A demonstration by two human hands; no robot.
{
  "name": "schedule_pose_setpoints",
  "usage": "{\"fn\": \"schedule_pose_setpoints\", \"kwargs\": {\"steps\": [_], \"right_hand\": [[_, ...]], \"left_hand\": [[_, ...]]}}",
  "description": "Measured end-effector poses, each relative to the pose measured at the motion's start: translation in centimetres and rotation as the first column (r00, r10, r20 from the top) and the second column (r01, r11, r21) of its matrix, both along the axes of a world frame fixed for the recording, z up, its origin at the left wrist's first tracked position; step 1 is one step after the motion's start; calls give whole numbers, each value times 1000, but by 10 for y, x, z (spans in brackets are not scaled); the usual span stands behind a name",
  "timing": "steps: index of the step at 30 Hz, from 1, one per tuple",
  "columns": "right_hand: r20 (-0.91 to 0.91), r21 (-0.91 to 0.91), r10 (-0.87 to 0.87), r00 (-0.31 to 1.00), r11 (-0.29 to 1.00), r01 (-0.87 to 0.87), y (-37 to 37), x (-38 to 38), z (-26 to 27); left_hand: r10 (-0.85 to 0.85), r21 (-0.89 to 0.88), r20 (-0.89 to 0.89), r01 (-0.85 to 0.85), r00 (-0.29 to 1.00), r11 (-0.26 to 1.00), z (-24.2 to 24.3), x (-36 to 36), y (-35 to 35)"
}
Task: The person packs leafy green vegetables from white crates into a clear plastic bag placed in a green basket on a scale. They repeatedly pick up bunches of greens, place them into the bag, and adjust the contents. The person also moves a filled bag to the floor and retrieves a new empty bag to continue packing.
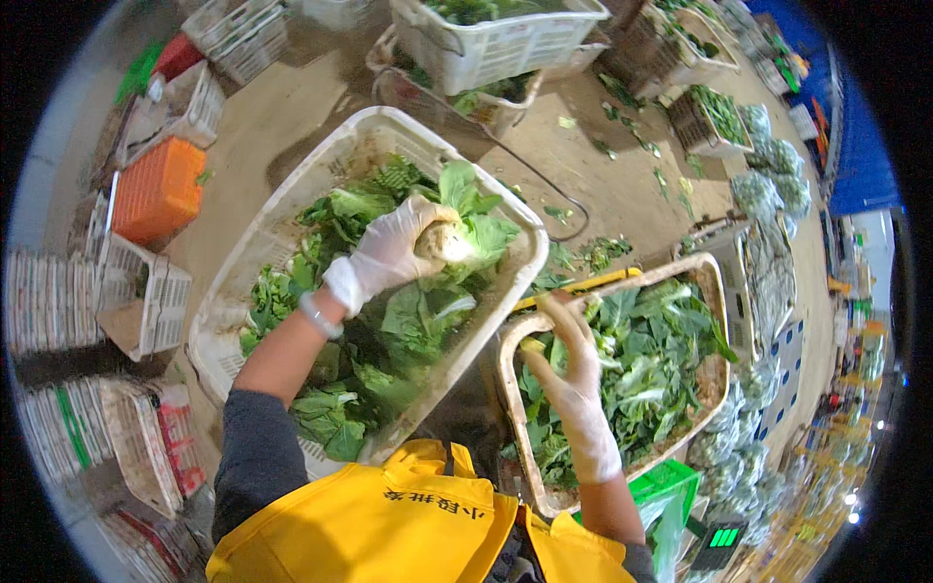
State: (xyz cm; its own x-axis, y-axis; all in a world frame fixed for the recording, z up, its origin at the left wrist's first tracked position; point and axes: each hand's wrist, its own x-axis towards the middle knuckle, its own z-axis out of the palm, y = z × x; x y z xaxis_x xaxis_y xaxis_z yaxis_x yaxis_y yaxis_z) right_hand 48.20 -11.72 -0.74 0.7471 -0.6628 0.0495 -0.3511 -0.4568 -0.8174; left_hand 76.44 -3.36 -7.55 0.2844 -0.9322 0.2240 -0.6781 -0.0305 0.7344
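My left hand (397, 244), in a thin whitish glove, grips a leafy green vegetable head (474, 237) around its pale stem base. It is above a large white plastic crate (280, 197) of leafy greens (430, 313). My right hand (572, 375), also gloved and slightly blurred, is over the near left corner of a second crate (718, 313). Its thumb and fingers are spread, with no held object visible. Loose green leaves (641, 364) fill that crate. A small yellow piece (536, 342) shows by the thumb; whether they touch is unclear.
A yellow bar (612, 278) runs along the right crate's far edge. Beyond, stacked white crates (503, 47) stand near a long dark hook (554, 186) and scattered leaves (605, 251). An orange crate (157, 189) is at left. Bagged produce (776, 164) and a lit display (720, 543) are at right.
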Motion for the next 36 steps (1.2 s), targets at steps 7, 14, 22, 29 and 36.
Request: {"fn": "schedule_pose_setpoints", "kwargs": {"steps": [7,14,22,29,36], "right_hand": [[-2,-292,-68,998,954,64,-26,-15,15],[-20,645,-182,983,749,152,-52,-205,-5],[90,914,-460,883,390,111,-27,-330,-18],[-51,909,-279,959,384,160,-27,-363,-16],[-209,838,-377,902,407,364,-25,-362,-12]], "left_hand": [[-252,-67,-538,257,805,964,74,-114,-25],[-695,12,-260,722,670,692,21,-194,-110],[-922,-278,-357,925,153,261,9,-348,-140],[-906,-101,-131,904,403,416,4,-361,-128],[-573,-128,295,627,764,769,-7,-273,-116]]}}
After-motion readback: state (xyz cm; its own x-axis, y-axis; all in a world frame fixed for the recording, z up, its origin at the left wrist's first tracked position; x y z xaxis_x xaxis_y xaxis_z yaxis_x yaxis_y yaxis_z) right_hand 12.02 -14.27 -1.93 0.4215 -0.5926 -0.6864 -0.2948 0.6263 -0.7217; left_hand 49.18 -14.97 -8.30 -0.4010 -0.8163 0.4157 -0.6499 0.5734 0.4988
